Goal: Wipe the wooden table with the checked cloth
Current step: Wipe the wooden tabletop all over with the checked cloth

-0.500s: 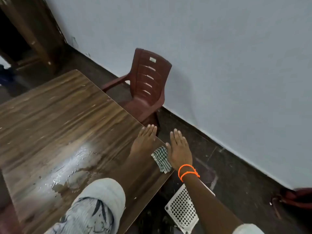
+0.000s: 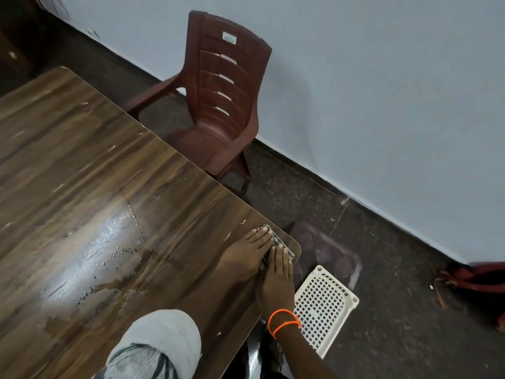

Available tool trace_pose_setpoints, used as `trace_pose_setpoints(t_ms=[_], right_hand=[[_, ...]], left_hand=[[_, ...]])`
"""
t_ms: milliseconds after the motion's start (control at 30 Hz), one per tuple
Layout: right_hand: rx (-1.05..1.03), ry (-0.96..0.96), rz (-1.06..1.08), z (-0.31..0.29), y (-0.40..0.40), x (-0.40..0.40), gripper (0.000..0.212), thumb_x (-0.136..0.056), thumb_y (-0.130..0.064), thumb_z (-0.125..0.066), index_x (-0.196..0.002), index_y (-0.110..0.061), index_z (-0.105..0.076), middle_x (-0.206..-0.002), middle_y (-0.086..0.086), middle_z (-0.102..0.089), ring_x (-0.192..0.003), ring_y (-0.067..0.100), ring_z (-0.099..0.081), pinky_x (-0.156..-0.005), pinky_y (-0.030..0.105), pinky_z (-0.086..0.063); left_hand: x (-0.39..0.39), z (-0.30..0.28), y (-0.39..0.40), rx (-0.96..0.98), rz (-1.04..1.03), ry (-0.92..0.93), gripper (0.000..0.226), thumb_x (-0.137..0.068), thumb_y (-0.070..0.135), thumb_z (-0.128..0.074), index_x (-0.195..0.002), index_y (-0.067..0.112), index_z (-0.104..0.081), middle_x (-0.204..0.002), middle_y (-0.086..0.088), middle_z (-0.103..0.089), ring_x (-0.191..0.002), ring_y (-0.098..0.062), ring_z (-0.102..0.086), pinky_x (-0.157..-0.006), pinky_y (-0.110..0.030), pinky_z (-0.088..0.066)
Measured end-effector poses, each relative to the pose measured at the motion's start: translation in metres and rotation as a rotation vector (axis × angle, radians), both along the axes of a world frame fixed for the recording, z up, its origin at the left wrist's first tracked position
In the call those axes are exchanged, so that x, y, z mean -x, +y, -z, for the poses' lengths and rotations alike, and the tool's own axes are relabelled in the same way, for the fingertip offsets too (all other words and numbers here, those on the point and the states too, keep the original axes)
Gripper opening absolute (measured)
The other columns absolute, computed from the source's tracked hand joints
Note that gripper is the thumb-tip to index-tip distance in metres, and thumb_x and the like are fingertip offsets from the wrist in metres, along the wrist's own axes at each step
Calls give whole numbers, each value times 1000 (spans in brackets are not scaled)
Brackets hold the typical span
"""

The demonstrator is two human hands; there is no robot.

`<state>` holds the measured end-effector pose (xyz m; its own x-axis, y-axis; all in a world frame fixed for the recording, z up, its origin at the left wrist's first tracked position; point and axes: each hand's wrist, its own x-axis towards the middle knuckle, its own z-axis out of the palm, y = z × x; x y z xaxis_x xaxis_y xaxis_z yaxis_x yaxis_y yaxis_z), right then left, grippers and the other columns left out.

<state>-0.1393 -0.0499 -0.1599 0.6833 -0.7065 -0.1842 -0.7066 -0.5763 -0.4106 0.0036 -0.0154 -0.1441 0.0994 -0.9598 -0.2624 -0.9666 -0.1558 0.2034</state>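
Pale grey sleeve fabric with dark markings covers the left forearm at the near edge of the wooden surface. An orange cord bracelet is wound twice round the right wrist, just off the surface's near right edge. Both hands lie flat at the surface's right corner, fingers straight and together, side by side and touching. The left hand and the right hand press the checked cloth down onto the wood; only a narrow strip of the cloth shows beyond the fingertips, right at the rounded corner. Left of the hands, toward the middle of the surface, a wet sheen with small droplets and a darker damp patch spreads over the grain.

On the dark floor beside that corner lies a white plastic lattice basket, and just beyond it a dark reddish tray-like item, too blurred to identify. Farther along the surface's right edge stands a maroon plastic armchair, its back toward the pale blue-grey wall.
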Motion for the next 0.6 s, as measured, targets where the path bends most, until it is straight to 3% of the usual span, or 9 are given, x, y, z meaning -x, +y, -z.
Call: trace_pose_setpoints(t_ms=[200,433,600], right_hand=[[9,-7,29,4,-12,-15,57,-100,-27,-31,-149,-9,-8,-158,8,1,-146,20,8,-119,37,4],[18,-53,-6,13,-33,-44,50,-99,-25,-36,-147,-16,-27,-157,11,-18,-146,19,-1,-120,42,-4],[59,-79,-60,20,-2,-6,51,-98,-31,-37,-146,-18,-29,-156,8,-24,-146,18,-5,-118,42,-12]], left_hand=[[-10,8,-10,14,-13,-16,66,-101,34,-35,-159,13,-12,-167,-5,-2,-153,-16,7,-125,-35,2],[-25,12,-2,61,-117,-7,58,-103,25,-27,-158,12,-14,-166,-6,-8,-154,-19,2,-125,-37,1],[-1,8,34,134,-100,74,64,-95,27,-23,-156,8,-24,-164,-10,-17,-153,-23,-2,-122,-39,10]])
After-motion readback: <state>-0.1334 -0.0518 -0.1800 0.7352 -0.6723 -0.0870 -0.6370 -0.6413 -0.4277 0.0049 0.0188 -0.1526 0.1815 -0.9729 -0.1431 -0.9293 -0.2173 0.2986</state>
